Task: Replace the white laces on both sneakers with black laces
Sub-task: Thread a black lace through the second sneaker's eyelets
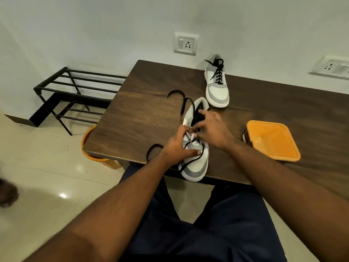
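1. The wooden table (151, 114) is the landmark; you sit at its near edge, your knees below it.
2. The orange lid (272, 140) lies on the table, at the right of your hands.
3. The near sneaker (196, 165) stands at the table's near edge, its toe a little over the edge toward you.
4. The far sneaker (217, 89) stands at the table's back edge, by the wall, already laced in black.
5. Your right hand (213, 129) rests on the near sneaker's opening, fingers bent and pinching at the eyelets.
6. Your left hand (179, 146) pinches the black lace (194, 159) at the same eyelets, thumb pressed on the sneaker's side.
7. The lace's loose ends lie on the table, one behind the sneaker, one curling left of your left wrist.
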Motion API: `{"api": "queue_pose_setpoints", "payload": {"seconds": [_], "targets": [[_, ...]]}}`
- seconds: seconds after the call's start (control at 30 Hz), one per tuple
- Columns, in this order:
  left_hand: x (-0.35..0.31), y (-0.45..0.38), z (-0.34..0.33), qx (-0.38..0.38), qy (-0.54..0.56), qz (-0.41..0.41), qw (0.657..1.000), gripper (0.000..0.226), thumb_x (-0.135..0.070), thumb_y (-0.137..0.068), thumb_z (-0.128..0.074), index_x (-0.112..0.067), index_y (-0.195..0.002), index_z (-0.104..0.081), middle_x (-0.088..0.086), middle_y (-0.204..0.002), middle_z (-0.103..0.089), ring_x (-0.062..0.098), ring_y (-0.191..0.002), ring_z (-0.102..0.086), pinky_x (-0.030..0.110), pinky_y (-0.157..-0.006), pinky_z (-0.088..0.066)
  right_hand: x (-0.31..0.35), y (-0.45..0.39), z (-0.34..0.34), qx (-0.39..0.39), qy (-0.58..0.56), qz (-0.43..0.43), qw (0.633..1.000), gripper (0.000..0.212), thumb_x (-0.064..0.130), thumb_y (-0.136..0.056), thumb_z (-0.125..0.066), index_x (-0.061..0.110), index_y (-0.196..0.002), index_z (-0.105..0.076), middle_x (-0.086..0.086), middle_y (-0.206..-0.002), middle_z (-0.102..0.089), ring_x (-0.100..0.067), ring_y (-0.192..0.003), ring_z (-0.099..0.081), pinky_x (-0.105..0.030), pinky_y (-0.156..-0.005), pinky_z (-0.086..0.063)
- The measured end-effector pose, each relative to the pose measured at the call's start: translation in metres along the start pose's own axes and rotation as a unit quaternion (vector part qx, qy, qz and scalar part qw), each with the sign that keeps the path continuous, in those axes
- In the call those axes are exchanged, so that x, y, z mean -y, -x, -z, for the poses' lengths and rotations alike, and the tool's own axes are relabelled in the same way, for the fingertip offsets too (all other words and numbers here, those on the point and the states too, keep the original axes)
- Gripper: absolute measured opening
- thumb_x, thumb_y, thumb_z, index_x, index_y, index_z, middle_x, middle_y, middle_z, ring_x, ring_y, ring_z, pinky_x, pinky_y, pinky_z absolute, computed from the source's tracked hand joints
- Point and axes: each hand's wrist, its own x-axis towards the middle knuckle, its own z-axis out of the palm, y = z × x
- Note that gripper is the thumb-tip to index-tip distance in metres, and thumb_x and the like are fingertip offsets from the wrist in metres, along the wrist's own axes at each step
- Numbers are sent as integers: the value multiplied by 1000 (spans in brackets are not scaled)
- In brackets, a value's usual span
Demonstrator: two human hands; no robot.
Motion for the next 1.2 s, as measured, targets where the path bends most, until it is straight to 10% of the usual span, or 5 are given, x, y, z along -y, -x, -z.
{"api": "queue_pose_setpoints", "payload": {"seconds": [0.23, 0.43, 0.57, 0.83, 1.2], "targets": [[5, 3, -13, -31, 2, 1, 1000, 75, -34, -69, -87, -32, -127, -40, -5, -116, -61, 15, -101, -61, 33, -85, -53, 15, -1, -5, 39, 137, -2, 990, 25, 42, -94, -50, 32, -97, -73, 5, -163, -6, -31, -148, 1, -56, -116, -12], [4, 7, -13, -22, -23, 18, 999, 77, -38, -71, -84, -42, -128, -33, -3, -126, -60, 16, -115, -60, 42, -97, -51, 0, -50, 73, -138, 277, 40, 950, 19, 19, -92, -55, 17, -107, -66, -2, -162, -11, -31, -148, -8, -59, -112, -16], [5, 6, -11, -33, -83, 12, 996, 78, -51, -67, -80, -45, -128, -32, -6, -120, -64, 21, -111, -60, 44, -95, -51, -17, -74, 125, -279, 45, -140, 949, 22, 22, -95, -52, 15, -111, -65, -2, -154, -29, -30, -139, -28, -48, -104, -32], [6, 2, -13, -52, -144, -14, 988, 76, -53, -71, -77, -32, -130, -34, -10, -109, -70, 14, -107, -63, 49, -114, -26, 3, -14, 25, -136, -73, -34, 987, 22, 24, -83, -71, 24, -105, -66, -2, -156, -27, -30, -142, -23, -48, -110, -29], [-3, 4, -15, -54, -157, 1, 986, 81, -52, -77, -73, -34, -140, -26, -11, -126, -65, 10, -124, -56, 51, -120, 5, 13, -2, -4, 2, 241, 100, 965, 25, 38, -95, -50, 34, -113, -67, 3, -163, 2, -34, -148, 7, -61, -114, -10]]}}
